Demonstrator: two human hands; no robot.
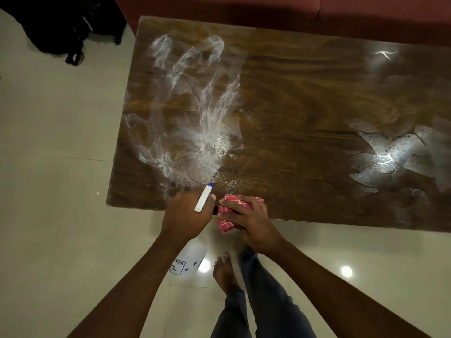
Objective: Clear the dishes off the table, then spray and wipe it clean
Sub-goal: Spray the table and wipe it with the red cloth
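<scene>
A glossy brown wooden table fills the upper view, with no dishes on it. My left hand grips the head of a white spray bottle at the table's near edge; its blue-tipped nozzle points over the left part of the top. A white mist fans out from the nozzle across that left half. My right hand holds a bunched red checked cloth just right of the bottle, at the same edge. Wet patches glint on the table's right side.
A dark red sofa runs along the table's far side. A black bag lies on the pale tiled floor at the upper left. My legs and a bare foot stand just in front of the near edge.
</scene>
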